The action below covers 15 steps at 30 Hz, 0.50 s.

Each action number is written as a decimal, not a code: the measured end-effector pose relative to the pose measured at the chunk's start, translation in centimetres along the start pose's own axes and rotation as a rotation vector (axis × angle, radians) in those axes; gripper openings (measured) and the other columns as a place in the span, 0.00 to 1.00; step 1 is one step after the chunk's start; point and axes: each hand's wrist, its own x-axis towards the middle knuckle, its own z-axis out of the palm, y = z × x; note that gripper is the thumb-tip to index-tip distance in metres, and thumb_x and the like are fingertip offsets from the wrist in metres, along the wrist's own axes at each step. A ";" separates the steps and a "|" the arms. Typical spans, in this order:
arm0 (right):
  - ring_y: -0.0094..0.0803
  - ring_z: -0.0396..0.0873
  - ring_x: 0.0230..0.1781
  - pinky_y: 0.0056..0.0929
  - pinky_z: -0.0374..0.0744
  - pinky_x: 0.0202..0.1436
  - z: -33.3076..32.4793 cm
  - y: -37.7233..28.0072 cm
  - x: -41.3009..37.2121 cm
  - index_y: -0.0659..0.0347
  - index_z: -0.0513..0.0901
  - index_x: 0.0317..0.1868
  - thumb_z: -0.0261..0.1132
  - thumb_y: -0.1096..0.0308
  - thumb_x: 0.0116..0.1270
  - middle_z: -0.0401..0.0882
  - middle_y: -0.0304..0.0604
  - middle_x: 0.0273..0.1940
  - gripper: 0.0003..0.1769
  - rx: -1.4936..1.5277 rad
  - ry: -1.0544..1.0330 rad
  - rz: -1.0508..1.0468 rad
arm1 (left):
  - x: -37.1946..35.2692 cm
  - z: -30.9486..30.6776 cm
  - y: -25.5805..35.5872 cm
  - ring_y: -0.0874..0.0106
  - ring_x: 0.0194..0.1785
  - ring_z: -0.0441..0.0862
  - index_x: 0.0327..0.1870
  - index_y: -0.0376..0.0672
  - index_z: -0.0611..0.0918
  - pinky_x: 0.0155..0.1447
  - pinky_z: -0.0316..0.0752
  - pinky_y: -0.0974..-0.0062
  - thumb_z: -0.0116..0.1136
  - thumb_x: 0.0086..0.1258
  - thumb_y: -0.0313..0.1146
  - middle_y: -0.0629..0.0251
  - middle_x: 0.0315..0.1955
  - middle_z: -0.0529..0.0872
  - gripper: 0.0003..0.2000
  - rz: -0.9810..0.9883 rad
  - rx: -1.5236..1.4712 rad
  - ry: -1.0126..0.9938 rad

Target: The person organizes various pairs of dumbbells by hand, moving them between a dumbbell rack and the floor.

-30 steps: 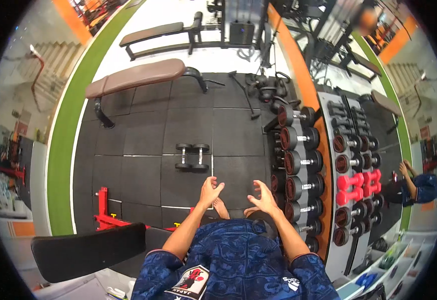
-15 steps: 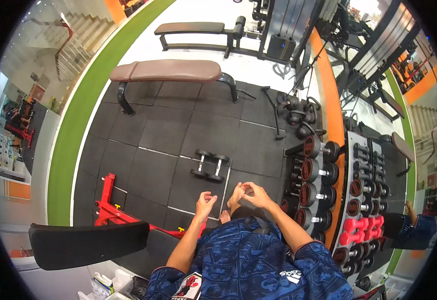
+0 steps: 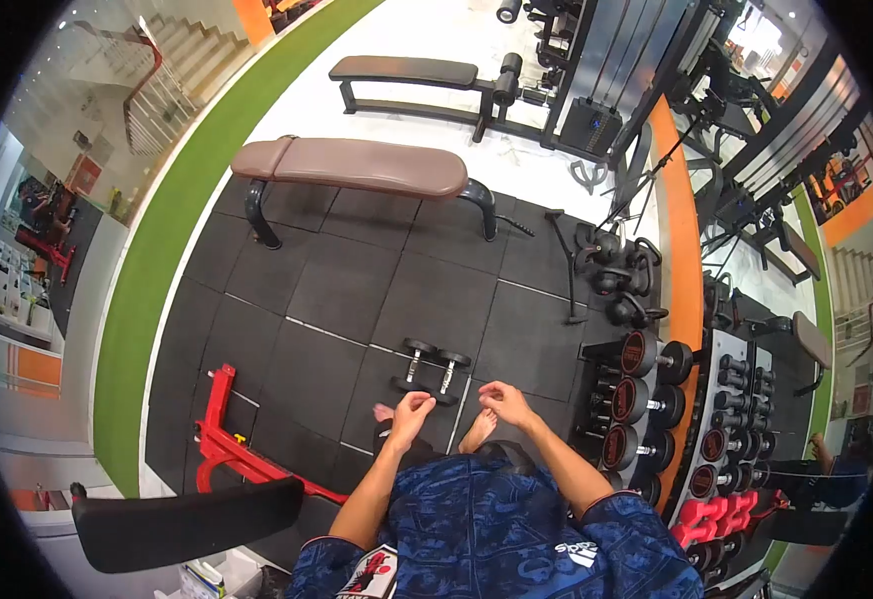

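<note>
Your two hands at lower centre, left hand (image 3: 412, 407) and right hand (image 3: 503, 401), both empty, fingers loosely curled where a second ago they spread wide, two bare feet (image 3: 478, 431) beneath, two dumbbells (image 3: 431, 363) just beyond on the mat (image 3: 337, 290), two benches (image 3: 352, 165) farther up.

Floor (image 3: 337, 290): black rubber tiles, matt, slightly grainy. Dumbbell pair (image 3: 432, 369) on it: matt black heads, shiny chrome handles. Long bench (image 3: 357, 165): brown vinyl pad, smooth, soft sheen, black painted metal legs. Green strip (image 3: 157, 260): rough turf. Red frame (image 3: 222, 439): glossy painted metal. Near pad (image 3: 187, 524): matt black vinyl. Shirt (image 3: 496, 529): blue printed cloth. Rack dumbbells (image 3: 646, 399): black heads, chrome grips.
</note>
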 end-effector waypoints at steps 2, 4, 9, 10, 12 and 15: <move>0.29 0.83 0.41 0.27 0.80 0.43 1.0 0.4 1.7 0.64 0.80 0.49 0.66 0.66 0.62 0.84 0.44 0.40 0.17 0.068 0.002 0.083 | 1.8 -0.9 0.7 0.75 0.46 0.80 0.46 0.38 0.80 0.51 0.73 0.78 0.64 0.64 0.36 0.63 0.40 0.84 0.14 -0.021 0.010 -0.014; 0.29 0.82 0.40 0.26 0.81 0.41 1.9 -0.1 3.3 0.64 0.79 0.50 0.65 0.66 0.63 0.84 0.44 0.40 0.16 0.117 -0.004 0.209 | 3.7 -2.5 1.4 0.75 0.46 0.80 0.46 0.38 0.80 0.50 0.74 0.78 0.65 0.64 0.36 0.63 0.40 0.84 0.14 -0.055 0.066 -0.043; 0.32 0.81 0.41 0.31 0.82 0.38 5.6 -2.7 9.4 0.62 0.75 0.55 0.60 0.67 0.66 0.80 0.45 0.46 0.18 0.437 0.048 0.515 | 9.2 -9.7 1.8 0.74 0.45 0.80 0.48 0.39 0.79 0.50 0.74 0.76 0.65 0.63 0.39 0.63 0.40 0.84 0.17 -0.127 0.134 -0.206; 0.32 0.80 0.41 0.31 0.82 0.38 6.9 -3.0 10.6 0.62 0.75 0.54 0.60 0.67 0.65 0.80 0.45 0.46 0.17 0.404 0.059 0.530 | 10.6 -11.4 1.9 0.74 0.45 0.80 0.48 0.38 0.79 0.50 0.74 0.76 0.65 0.63 0.39 0.62 0.40 0.84 0.17 -0.146 0.147 -0.213; 0.32 0.80 0.42 0.32 0.82 0.38 7.9 -4.7 12.4 0.63 0.75 0.53 0.60 0.67 0.65 0.80 0.44 0.45 0.17 0.312 0.085 0.573 | 13.4 -12.7 1.7 0.73 0.45 0.79 0.48 0.38 0.79 0.50 0.74 0.76 0.65 0.63 0.39 0.62 0.40 0.83 0.18 -0.186 0.146 -0.234; 0.31 0.80 0.39 0.32 0.82 0.39 9.7 -2.5 15.1 0.61 0.78 0.49 0.61 0.65 0.64 0.81 0.42 0.42 0.14 0.339 0.168 0.582 | 16.7 -13.4 0.9 0.73 0.44 0.79 0.47 0.36 0.79 0.50 0.73 0.77 0.66 0.62 0.39 0.63 0.38 0.83 0.18 -0.197 0.229 -0.191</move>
